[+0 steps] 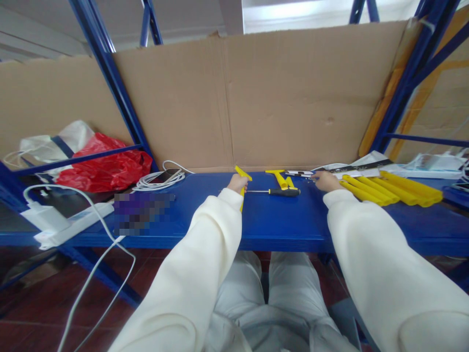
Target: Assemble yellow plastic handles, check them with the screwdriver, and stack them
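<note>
My left hand (238, 183) is closed around the handle of a yellow T-shaped scraper (243, 172), its head pointing up and its handle end showing below the fist. Just right of it lies a screwdriver (284, 192) with a black and yellow handle, its shaft toward the left hand. Behind the screwdriver rests a second yellow T-shaped piece (281, 178). My right hand (326, 181) reaches down to the table by some tiny parts, its fingers drawn together; what they pinch is too small to make out. Several yellow tubular handles (370, 189) lie beside that wrist.
The blue table (205, 210) backs onto a cardboard panel (274, 102). A white power strip (76, 225) with a cable, a coiled white cord (157, 181) and a red plastic bag (110, 164) lie left. Blue metal posts (120, 93) frame both sides.
</note>
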Available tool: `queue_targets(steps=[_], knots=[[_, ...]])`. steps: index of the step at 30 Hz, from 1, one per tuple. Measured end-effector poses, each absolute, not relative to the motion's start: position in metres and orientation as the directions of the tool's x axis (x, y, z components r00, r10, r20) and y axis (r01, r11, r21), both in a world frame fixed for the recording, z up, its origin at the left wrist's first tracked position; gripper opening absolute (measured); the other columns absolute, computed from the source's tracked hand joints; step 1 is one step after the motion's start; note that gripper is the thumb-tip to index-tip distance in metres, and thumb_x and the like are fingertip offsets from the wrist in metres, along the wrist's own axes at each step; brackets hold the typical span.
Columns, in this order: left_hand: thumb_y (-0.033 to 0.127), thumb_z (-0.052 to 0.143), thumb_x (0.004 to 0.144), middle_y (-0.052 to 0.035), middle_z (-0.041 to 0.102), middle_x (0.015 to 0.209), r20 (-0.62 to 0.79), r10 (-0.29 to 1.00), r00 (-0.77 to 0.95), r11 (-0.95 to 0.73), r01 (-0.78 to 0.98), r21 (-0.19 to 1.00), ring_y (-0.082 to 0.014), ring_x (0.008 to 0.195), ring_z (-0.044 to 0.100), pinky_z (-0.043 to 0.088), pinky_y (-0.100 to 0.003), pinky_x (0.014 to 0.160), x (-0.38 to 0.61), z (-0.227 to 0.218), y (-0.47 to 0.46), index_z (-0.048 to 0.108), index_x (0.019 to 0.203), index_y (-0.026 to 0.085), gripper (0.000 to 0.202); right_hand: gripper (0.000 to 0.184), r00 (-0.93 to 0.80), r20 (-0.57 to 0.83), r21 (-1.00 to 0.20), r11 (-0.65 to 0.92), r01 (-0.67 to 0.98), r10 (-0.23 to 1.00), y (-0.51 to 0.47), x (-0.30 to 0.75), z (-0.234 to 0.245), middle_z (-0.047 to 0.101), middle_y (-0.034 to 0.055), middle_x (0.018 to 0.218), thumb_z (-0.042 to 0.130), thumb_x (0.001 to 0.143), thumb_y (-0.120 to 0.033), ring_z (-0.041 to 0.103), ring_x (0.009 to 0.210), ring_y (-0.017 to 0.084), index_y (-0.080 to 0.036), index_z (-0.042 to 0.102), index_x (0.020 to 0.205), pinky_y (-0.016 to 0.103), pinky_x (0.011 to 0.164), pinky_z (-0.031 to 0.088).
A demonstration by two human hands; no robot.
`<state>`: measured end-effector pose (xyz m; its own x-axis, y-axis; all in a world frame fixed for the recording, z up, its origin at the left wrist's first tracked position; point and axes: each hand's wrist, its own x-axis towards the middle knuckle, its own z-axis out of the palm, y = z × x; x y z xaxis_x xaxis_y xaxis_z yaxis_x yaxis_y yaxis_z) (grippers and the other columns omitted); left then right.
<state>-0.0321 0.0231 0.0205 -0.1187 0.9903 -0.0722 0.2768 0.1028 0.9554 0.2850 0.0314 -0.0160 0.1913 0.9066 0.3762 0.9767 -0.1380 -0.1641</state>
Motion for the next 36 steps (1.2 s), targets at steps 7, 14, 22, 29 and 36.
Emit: queue_targets(steps=[7, 14, 22, 29, 36], knots=[[0.005, 0.058, 0.088, 0.0067, 0.042, 0.048, -0.088, 0.988, -0.126, 0.121, 0.284, 0.951, -0.0077, 0.042, 0.04, 0.032, -0.02, 0.044, -0.031, 0.023, 0.02, 0.061, 0.084, 0.012, 0.008, 0.046, 0.171, 0.232, -0.141, -0.14, 0.98, 0.958, 0.034, 0.281, -0.02, 0.058, 0.0048, 0.145, 0.052, 0.081, -0.013, 0.044, 0.139, 0.034, -0.032, 0.077, 0.114, 0.067, 0.112, 0.033], [0.007, 0.058, 0.088, 0.0063, 0.042, 0.049, -0.079, 0.989, -0.127, 0.114, 0.296, 0.948, -0.0083, 0.043, 0.041, 0.035, -0.021, 0.047, -0.032, 0.022, 0.023, 0.063, 0.085, 0.011, 0.007, 0.038, 0.143, 0.221, -0.186, -0.102, 0.977, 0.965, 0.035, 0.283, -0.017, 0.066, 0.0093, 0.134, 0.054, 0.08, -0.011, 0.053, 0.13, 0.034, -0.026, 0.079, 0.105, 0.064, 0.109, 0.036], [0.008, 0.062, 0.087, 0.0065, 0.043, 0.05, -0.082, 0.988, -0.127, 0.117, 0.298, 0.948, -0.0083, 0.044, 0.042, 0.037, -0.021, 0.048, -0.032, 0.021, 0.025, 0.063, 0.087, 0.012, 0.004, 0.032, 0.157, 0.24, -0.149, -0.123, 0.981, 0.958, 0.032, 0.278, -0.015, 0.069, 0.011, 0.126, 0.058, 0.081, -0.017, 0.059, 0.122, 0.032, -0.026, 0.079, 0.103, 0.054, 0.103, 0.045], [0.007, 0.06, 0.087, 0.0068, 0.042, 0.05, -0.087, 0.989, -0.121, 0.119, 0.289, 0.95, -0.0076, 0.043, 0.041, 0.035, -0.021, 0.047, -0.032, 0.021, 0.024, 0.062, 0.085, 0.011, 0.006, 0.02, 0.185, 0.219, -0.174, -0.148, 0.974, 0.958, 0.023, 0.269, -0.005, 0.074, 0.0124, 0.108, 0.062, 0.081, -0.018, 0.066, 0.111, 0.03, -0.021, 0.079, 0.091, 0.042, 0.095, 0.051], [0.007, 0.059, 0.085, 0.0038, 0.046, 0.052, -0.068, 0.992, -0.109, 0.107, 0.414, 0.904, -0.0112, 0.046, 0.047, 0.041, -0.024, 0.051, -0.036, 0.01, 0.038, 0.067, 0.093, 0.007, 0.011, 0.015, 0.129, 0.159, -0.179, -0.1, 0.979, 0.979, 0.02, 0.263, 0.0, 0.073, 0.0113, 0.082, 0.061, 0.077, -0.01, 0.071, 0.091, 0.027, -0.018, 0.071, 0.069, 0.034, 0.086, 0.054]])
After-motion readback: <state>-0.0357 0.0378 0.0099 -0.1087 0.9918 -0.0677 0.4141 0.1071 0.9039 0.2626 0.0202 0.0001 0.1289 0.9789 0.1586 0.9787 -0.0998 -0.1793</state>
